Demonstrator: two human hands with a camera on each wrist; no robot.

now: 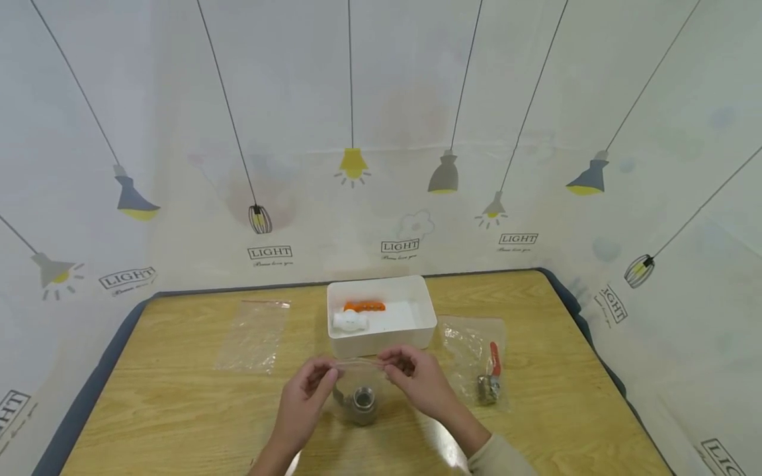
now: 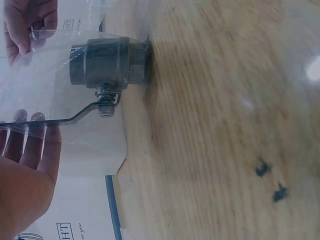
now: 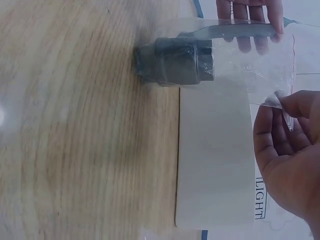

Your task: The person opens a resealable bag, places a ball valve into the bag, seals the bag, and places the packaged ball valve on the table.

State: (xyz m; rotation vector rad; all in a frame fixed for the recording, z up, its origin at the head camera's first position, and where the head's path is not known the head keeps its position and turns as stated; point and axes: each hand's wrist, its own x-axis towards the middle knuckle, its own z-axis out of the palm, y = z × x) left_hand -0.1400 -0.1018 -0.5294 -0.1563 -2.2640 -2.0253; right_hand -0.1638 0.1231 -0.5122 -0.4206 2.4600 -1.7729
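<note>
Both hands pinch the top edge of a clear zip bag (image 3: pixel 240 65), one at each end. Inside it a grey metal ball valve (image 1: pixel 363 402) stands upright on the table, its long lever handle (image 2: pixel 60 121) pointing up toward the left hand. My left hand (image 1: pixel 303 396) holds the left corner of the bag's mouth between thumb and fingers. At the opposite corner, my right hand (image 1: pixel 419 383) pinches the edge between thumb and forefinger; in the right wrist view a bit of film bunches at that thumb.
Behind the hands stands a white bin (image 1: pixel 381 344) with an orange part (image 1: pixel 365 306) and a white part (image 1: pixel 350 321) in it. An empty clear bag (image 1: pixel 253 337) lies at left. On the right lies a bagged valve with a red handle (image 1: pixel 495 359).
</note>
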